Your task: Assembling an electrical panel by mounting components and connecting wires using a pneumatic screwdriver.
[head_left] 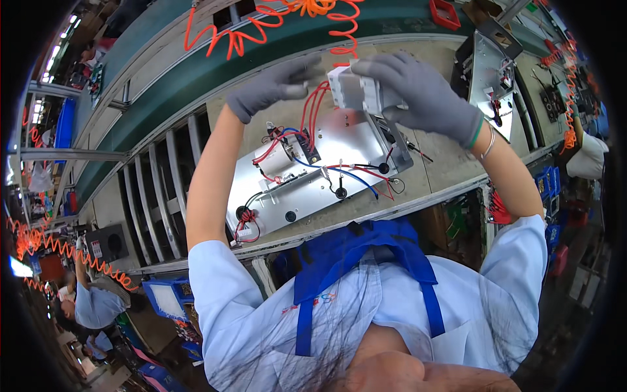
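While our right hand (424,91) grips the white block (356,91), red wires (313,108) hang below it. Our left hand (271,88) reaches in, fingers loosely curled, holding nothing, above the metal plate (339,147).

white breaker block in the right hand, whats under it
Under the white breaker block hang red wires over the metal chassis plate. The gloved right hand covers its right end, so nothing shows there.

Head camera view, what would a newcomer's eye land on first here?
Most likely the two grey-gloved hands at top centre: the right hand grips a white block trailing red wires, with the left hand beside it. Below them a shiny metal plate lies on the bench, strung with red, blue and black wires. Orange coiled hose loops across the top.
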`<state>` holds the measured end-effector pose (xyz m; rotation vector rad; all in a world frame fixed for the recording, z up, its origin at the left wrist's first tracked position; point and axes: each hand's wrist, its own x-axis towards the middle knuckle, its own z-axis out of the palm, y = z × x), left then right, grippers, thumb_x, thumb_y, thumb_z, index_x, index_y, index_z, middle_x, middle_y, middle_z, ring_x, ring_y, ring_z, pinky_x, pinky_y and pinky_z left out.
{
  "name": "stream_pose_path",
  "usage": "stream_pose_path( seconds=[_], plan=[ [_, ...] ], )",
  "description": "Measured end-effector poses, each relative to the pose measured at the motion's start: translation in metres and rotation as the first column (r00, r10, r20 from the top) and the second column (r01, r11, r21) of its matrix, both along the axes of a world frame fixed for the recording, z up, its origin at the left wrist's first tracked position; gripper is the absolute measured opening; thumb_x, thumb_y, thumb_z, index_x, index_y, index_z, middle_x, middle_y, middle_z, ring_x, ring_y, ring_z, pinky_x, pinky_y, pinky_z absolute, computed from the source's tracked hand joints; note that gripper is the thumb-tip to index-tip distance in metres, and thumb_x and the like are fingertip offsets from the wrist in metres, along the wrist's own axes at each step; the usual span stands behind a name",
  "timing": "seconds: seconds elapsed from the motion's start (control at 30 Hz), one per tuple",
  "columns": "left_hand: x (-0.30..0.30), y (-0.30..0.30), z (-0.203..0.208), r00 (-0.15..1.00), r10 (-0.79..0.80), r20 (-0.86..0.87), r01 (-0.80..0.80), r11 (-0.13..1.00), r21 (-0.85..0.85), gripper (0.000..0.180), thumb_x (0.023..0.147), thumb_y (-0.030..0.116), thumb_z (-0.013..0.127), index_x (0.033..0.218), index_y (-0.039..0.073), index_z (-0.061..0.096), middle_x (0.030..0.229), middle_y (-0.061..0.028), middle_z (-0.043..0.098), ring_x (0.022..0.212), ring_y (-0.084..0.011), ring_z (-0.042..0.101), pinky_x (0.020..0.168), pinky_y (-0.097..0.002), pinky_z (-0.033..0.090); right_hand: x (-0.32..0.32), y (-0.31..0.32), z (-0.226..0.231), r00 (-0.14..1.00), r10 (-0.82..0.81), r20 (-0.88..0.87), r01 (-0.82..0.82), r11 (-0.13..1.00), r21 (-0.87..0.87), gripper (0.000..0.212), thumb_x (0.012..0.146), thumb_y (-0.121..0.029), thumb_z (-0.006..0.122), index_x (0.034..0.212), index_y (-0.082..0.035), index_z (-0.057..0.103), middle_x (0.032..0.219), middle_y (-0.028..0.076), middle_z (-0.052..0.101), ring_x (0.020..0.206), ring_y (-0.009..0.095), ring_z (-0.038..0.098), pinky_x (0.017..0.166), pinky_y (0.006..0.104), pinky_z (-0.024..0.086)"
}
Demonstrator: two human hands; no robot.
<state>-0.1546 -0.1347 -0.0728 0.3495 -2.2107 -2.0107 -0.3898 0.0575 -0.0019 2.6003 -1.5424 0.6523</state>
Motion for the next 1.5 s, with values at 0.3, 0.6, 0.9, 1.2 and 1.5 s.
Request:
stream_pose_path(
  seconds=[0.3,0.6,0.9,1.2,1.5],
  plan=[
    [-0.059,0.075,0.053,0.902,-0.124,0.413,0.378,0.688,-0.619,0.089,0.059,0.021,0.077,0.138,0.010,0.039,0.120,-0.0131,0.056,0.111,-0.0348,0.054,0.092,-0.0411,0.044,0.062,0.059,-0.036,0.915,-0.313,-0.256,0.266,0.943,-0.201,0.047,0.073,-0.015,0.061,0.119,-0.014,0.056,0.115,0.003,0.052,0.088,0.022,0.055,0.068,0.0313,0.048],
    [-0.047,0.111,0.000,0.991,0.128,-0.046,-0.099,0.448,-0.889,0.093,0.055,0.039,0.083,0.131,0.004,0.042,0.119,-0.0149,0.053,0.112,-0.0329,0.051,0.095,-0.0432,0.040,0.074,0.059,-0.082,0.915,-0.398,0.062,0.401,0.914,-0.058,0.049,0.070,-0.014,0.065,0.118,-0.007,0.055,0.119,0.011,0.052,0.102,0.031,0.054,0.085,0.0407,0.047],
    [-0.071,0.120,-0.018,0.856,0.501,0.128,-0.128,0.445,-0.886,0.085,0.062,0.039,0.082,0.125,-0.003,0.043,0.115,-0.0216,0.050,0.110,-0.0367,0.048,0.093,-0.0442,0.043,0.049,0.136,-0.135,0.575,-0.750,0.327,0.687,0.660,0.304,0.078,0.076,-0.041,0.071,0.133,0.000,0.037,0.121,0.022,0.052,0.105,0.036,0.055,0.090,0.0449,0.043],
    [-0.090,0.166,-0.031,0.854,0.485,0.190,-0.066,0.462,-0.884,0.077,0.061,0.031,0.082,0.121,-0.002,0.046,0.114,-0.0193,0.050,0.108,-0.0346,0.049,0.091,-0.0416,0.044,0.020,0.116,-0.186,0.654,-0.701,0.285,0.336,0.607,0.720,0.058,0.083,-0.035,0.063,0.125,0.001,0.047,0.108,0.021,0.060,0.099,0.036,0.060,0.084,0.0448,0.049],
    [-0.109,0.166,-0.030,0.884,0.457,0.098,-0.164,0.499,-0.851,0.060,0.060,0.023,0.082,0.109,0.005,0.053,0.103,-0.0146,0.056,0.096,-0.0322,0.056,0.083,-0.0402,0.047,0.014,0.119,-0.195,0.714,-0.603,0.354,0.330,0.737,0.590,0.071,0.076,-0.038,0.068,0.125,0.007,0.045,0.106,0.022,0.057,0.099,0.037,0.057,0.083,0.0437,0.049]
  ],
)
